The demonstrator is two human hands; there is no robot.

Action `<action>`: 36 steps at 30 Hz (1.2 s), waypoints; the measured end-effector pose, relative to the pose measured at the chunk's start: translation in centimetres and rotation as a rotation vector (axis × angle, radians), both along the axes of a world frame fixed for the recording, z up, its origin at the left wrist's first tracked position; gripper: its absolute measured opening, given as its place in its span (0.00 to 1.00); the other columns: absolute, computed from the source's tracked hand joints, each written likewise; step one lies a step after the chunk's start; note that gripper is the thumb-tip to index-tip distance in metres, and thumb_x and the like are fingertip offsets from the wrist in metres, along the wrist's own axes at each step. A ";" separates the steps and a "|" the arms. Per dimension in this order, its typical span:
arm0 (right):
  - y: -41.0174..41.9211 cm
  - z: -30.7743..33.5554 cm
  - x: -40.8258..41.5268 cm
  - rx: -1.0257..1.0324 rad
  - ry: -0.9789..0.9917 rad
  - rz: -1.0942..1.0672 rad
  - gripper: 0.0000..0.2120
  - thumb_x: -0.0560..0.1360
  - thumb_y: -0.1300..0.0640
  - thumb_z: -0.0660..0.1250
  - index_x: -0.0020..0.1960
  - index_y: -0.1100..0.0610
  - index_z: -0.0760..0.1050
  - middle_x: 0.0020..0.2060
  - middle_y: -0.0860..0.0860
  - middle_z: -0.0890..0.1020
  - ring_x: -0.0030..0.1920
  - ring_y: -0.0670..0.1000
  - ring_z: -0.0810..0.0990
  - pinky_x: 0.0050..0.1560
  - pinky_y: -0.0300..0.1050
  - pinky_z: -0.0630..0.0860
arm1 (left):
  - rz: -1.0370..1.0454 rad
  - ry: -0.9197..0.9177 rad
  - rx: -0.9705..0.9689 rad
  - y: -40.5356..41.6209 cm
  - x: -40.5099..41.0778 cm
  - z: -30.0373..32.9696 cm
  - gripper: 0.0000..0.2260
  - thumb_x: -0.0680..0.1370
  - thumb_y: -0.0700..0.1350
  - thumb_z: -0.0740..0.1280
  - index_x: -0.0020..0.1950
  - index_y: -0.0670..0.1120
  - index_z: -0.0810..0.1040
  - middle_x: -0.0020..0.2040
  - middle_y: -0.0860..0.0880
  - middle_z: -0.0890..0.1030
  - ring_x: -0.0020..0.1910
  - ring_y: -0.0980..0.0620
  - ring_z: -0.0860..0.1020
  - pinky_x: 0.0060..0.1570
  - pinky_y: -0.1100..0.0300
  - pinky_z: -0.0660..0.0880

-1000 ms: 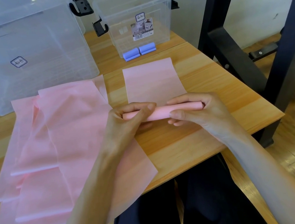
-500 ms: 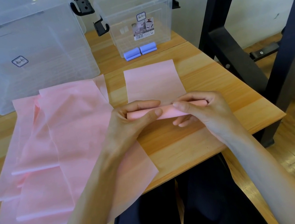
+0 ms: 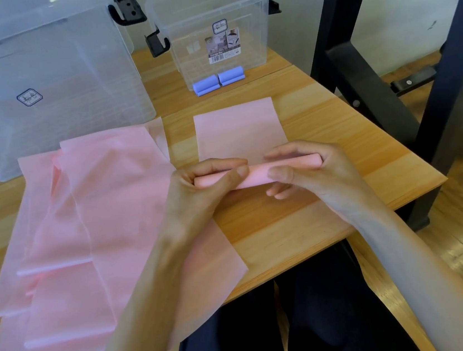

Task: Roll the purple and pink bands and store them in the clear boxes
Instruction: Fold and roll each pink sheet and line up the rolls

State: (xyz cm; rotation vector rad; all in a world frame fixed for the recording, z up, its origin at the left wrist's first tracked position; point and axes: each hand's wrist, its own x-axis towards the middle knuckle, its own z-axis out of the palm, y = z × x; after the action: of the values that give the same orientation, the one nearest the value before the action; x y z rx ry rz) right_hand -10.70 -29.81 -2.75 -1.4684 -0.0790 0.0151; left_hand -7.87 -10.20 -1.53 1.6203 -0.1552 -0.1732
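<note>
A pink band [image 3: 237, 129] lies flat on the wooden table, its near end wound into a roll [image 3: 256, 173]. My left hand [image 3: 206, 193] grips the roll's left half, fingers curled over it. My right hand [image 3: 308, 171] grips the right half, thumb on the near side. Several loose pink bands [image 3: 90, 221] are spread in a pile to the left. Two rolled purple bands [image 3: 217, 80] sit inside the small clear box [image 3: 250, 6] at the back. A large clear box [image 3: 36, 68] stands at the back left.
A black metal frame [image 3: 371, 91] rises just past the table's right edge. The table's front edge [image 3: 307, 253] runs close to my lap, and the pink pile hangs over it on the left. Bare wood shows between the roll and the front edge.
The roll has advanced slightly away from me, taking up more of the flat band. My fingers have shifted round it; both hands stay on it.
</note>
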 end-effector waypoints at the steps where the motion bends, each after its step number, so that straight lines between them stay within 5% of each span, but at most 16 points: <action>1: 0.0 0.0 0.0 -0.010 -0.004 0.018 0.16 0.68 0.59 0.75 0.55 0.60 0.81 0.46 0.58 0.86 0.41 0.58 0.86 0.40 0.43 0.83 | 0.012 0.028 -0.023 0.0 0.0 -0.1 0.09 0.68 0.48 0.74 0.46 0.46 0.86 0.45 0.50 0.87 0.45 0.55 0.84 0.44 0.65 0.79; 8: 0.0 -0.1 -0.1 0.019 0.003 -0.064 0.13 0.68 0.55 0.74 0.49 0.61 0.83 0.43 0.58 0.86 0.35 0.58 0.86 0.35 0.44 0.83 | -0.042 -0.023 0.022 0.0 -0.1 0.2 0.10 0.67 0.47 0.75 0.46 0.49 0.86 0.42 0.55 0.86 0.43 0.60 0.81 0.44 0.69 0.75; 13: 0.0 0.0 0.0 -0.026 -0.007 0.008 0.15 0.67 0.60 0.75 0.54 0.61 0.81 0.45 0.58 0.86 0.40 0.58 0.86 0.40 0.43 0.83 | 0.016 0.050 -0.044 0.0 0.0 0.0 0.09 0.69 0.47 0.74 0.46 0.45 0.86 0.46 0.49 0.87 0.45 0.55 0.84 0.43 0.66 0.79; 20: -0.1 -0.1 0.0 0.024 0.009 -0.035 0.15 0.68 0.54 0.74 0.51 0.61 0.81 0.43 0.58 0.86 0.36 0.58 0.86 0.35 0.45 0.83 | -0.044 -0.024 0.011 0.0 -0.2 0.2 0.09 0.66 0.46 0.75 0.46 0.49 0.85 0.42 0.55 0.86 0.42 0.60 0.82 0.43 0.69 0.76; 24: -0.1 -0.1 0.0 -0.013 -0.012 0.029 0.21 0.65 0.62 0.76 0.57 0.60 0.79 0.48 0.57 0.86 0.42 0.58 0.87 0.41 0.44 0.83 | 0.008 0.023 -0.016 0.1 0.0 0.0 0.08 0.68 0.45 0.75 0.46 0.47 0.86 0.43 0.52 0.86 0.42 0.59 0.82 0.41 0.69 0.76; 29: -0.3 -0.2 0.0 -0.019 -0.027 -0.006 0.15 0.68 0.59 0.75 0.53 0.63 0.80 0.43 0.58 0.86 0.38 0.58 0.86 0.38 0.45 0.83 | -0.065 -0.053 0.018 0.2 -0.2 0.2 0.12 0.66 0.46 0.76 0.49 0.48 0.85 0.45 0.55 0.86 0.46 0.59 0.82 0.48 0.67 0.76; 36: -0.2 -0.2 0.0 -0.010 -0.040 0.002 0.14 0.67 0.61 0.75 0.52 0.62 0.80 0.44 0.59 0.86 0.40 0.59 0.86 0.39 0.44 0.83 | -0.009 -0.015 -0.009 0.1 0.0 0.0 0.08 0.67 0.46 0.75 0.46 0.47 0.86 0.41 0.52 0.86 0.41 0.58 0.82 0.42 0.68 0.76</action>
State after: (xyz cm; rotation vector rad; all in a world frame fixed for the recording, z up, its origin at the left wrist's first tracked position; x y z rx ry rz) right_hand -10.66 -30.01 -2.90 -1.4785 -0.1133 -0.0119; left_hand -7.91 -10.12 -1.52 1.6128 -0.1748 -0.1671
